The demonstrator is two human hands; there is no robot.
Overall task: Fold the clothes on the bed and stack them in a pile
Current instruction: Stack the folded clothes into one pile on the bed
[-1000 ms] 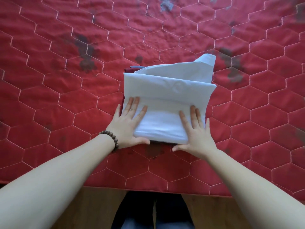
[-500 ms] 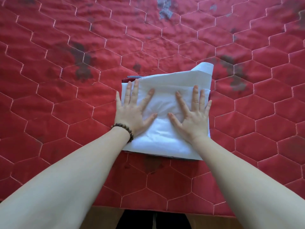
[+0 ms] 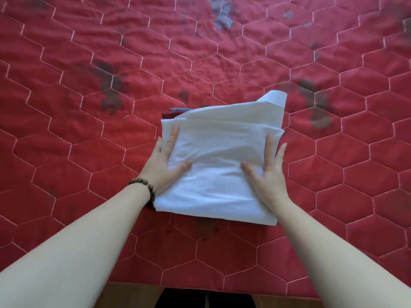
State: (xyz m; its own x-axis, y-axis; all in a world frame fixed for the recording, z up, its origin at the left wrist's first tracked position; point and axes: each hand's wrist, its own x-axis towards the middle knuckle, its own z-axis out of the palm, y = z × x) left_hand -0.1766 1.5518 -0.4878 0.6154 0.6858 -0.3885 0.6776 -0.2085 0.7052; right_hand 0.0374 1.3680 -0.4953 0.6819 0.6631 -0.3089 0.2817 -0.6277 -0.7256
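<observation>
We see 1 folded white garment (image 3: 219, 165) lying between the 2 hands, on top of a small pile on the red quilted bedspread (image 3: 89, 107). Its long axis runs away from us, from the near edge by the wrists to the far edge beyond the fingertips, tilted slightly toward the right hand's side. At the far corner on that side, 1 rolled flap (image 3: 274, 98) stands up and points away from us. Beyond the left hand's fingertips, the edges of 2 darker pieces show from under the white one: 1 maroon (image 3: 169, 115) and 1 blue-grey (image 3: 178, 110); we cannot tell how many more lie beneath.

The left hand (image 3: 163, 165) lies flat at the garment's left edge, fingers straight and pointing away from us, thumb spread inward onto the cloth. The right hand (image 3: 268, 172) mirrors it at the right edge, fingers straight, thumb spread inward. Both palms face down and neither hand curls around or pinches the fabric; they rest open against it. 1 beaded bracelet (image 3: 144, 185) circles the left wrist. Both forearms are bare and reach forward from the near corners, converging on the garment. On the bedspread we see several dark blotches beyond the hands.
</observation>
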